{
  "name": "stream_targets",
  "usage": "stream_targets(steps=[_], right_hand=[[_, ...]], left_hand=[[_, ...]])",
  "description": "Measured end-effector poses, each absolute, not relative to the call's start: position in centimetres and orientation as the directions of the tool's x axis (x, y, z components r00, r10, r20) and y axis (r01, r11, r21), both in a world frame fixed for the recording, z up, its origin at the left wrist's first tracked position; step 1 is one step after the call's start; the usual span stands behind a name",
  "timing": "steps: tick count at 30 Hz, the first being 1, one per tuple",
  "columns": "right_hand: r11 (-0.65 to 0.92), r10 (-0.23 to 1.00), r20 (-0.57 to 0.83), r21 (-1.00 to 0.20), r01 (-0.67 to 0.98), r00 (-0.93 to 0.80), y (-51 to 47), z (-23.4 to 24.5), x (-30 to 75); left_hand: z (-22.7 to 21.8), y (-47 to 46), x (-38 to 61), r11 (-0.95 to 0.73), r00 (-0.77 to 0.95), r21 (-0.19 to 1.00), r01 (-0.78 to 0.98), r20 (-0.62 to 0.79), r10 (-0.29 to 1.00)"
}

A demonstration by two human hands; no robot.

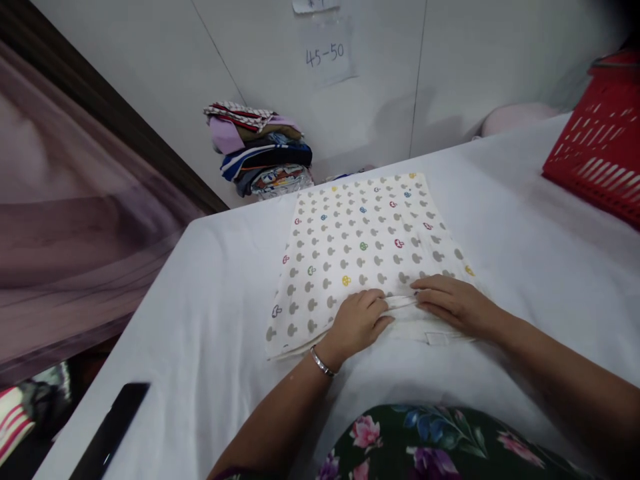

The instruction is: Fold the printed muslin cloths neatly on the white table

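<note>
A folded white cloth [350,233] printed with grey and coloured mushrooms lies flat on the white-covered table, in front of my body. Its near edge is turned up in a narrow fold. My left hand [356,323], with a bracelet [321,361] at the wrist, has its fingers curled over this fold and the thumb on the near side. To its right, my right hand [453,303] grips the same edge, fingers bent over the fold and thumb hidden. A plain white layer with a small label-like patch [437,339] shows below the hands.
A pile of folded clothes [265,150] stands beyond the table's far edge, by the wall. At the right is a red plastic basket [600,133]. A dark flat object [110,430] lies at the table's left edge, and a pinkish curtain [75,200] hangs on the left.
</note>
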State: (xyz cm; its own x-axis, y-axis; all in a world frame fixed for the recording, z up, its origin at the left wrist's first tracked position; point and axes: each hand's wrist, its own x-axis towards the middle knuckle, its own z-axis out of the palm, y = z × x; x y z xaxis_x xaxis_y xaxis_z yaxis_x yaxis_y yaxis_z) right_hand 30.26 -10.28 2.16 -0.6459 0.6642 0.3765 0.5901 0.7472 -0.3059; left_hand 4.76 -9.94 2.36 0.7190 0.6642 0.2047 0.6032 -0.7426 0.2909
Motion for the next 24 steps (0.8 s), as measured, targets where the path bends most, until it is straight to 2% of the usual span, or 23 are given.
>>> stream_targets(steps=[8,15,24], right_hand=[[0.769,0.636,0.348,-0.359,0.528,-0.689,-10.4,2.6,30.0],[0.756,0.653,0.386,-0.377,0.535,-0.651,-11.6,4.1,29.4],[0.794,0.602,0.403,-0.39,0.465,-0.69,-12.7,5.8,29.2]], left_hand=[[2.7,-10.2,4.9,-0.723,0.677,0.316,0.614,0.261,0.689],[4.5,-11.8,5.3,-0.702,0.628,0.306,0.643,0.314,0.712],[5.0,-13.3,5.2,-0.744,0.642,0.245,0.622,0.385,0.663]])
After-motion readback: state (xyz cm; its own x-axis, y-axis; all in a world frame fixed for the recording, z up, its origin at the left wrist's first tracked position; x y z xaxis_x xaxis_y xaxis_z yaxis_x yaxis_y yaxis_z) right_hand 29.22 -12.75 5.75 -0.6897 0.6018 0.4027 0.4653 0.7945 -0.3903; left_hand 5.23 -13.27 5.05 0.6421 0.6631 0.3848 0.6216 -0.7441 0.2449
